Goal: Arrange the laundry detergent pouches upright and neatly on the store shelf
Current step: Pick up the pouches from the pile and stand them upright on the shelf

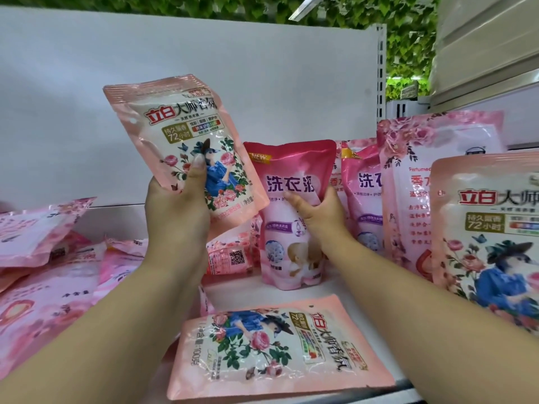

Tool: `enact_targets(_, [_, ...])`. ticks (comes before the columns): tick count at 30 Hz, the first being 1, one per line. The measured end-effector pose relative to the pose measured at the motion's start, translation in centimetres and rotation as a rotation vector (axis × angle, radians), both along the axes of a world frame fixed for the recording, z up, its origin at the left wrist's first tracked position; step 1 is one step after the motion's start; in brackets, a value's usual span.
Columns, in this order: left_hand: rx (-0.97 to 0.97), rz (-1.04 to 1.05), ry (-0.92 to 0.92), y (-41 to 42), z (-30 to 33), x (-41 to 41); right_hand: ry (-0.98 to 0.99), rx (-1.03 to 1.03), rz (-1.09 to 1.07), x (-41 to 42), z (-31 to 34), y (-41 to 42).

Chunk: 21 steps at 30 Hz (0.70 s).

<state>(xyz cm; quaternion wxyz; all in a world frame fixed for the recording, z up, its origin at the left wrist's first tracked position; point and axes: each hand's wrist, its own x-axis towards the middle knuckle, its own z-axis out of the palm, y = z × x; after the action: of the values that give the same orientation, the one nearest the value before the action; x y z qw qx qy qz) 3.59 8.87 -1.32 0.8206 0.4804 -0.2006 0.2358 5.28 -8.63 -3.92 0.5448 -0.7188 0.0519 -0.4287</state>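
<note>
Mid-sort: the left hand (175,208) holds a peach floral pouch (186,147) tilted above the shelf (364,293), grip closed round its lower edge. The right hand (318,217) steadies the upright pink pouch (291,214). Next, probably stand the raised one beside it.

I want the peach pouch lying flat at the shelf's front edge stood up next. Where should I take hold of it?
Judging by its pose, grip the flat peach pouch by its sealed top edge on the right, coming from the right: it lies on its back, top rightward, so lifting there swings the base down.
</note>
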Motion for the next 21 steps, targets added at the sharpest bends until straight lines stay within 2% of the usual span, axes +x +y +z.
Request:
enact_targets(6, [0.069,-0.02,0.002,-0.2,0.1,-0.8,0.29,-0.005,0.023,-1.4,0.4,0.8])
enact_targets(9, [0.087,-0.035,-0.026,-0.1,0.1,-1.1,0.581,-0.145,-0.072,-3.2,-0.2,1.5])
enact_targets(12, [0.078,-0.06,-0.031,0.0,0.1,-1.3,0.752,-0.263,0.011,-6.1,-1.0,2.4])
enact_targets(14, [0.091,-0.069,-0.039,0.0,0.1,-1.2,0.76,-0.479,-0.015,-8.8,-1.2,3.3])
enact_targets(16, [0.107,-0.074,-0.039,-0.1,0.0,-1.2,0.683,-0.592,0.137,-12.3,-1.7,4.5])
enact_targets(19, [0.162,-0.079,-0.05,-0.5,-0.4,-1.5,0.731,-0.744,0.412,-15.1,-3.6,5.9])
enact_targets(21, [0.209,-0.092,-0.069,-0.7,-0.7,-1.9,0.793,-0.783,0.405,-15.5,-4.0,5.1])
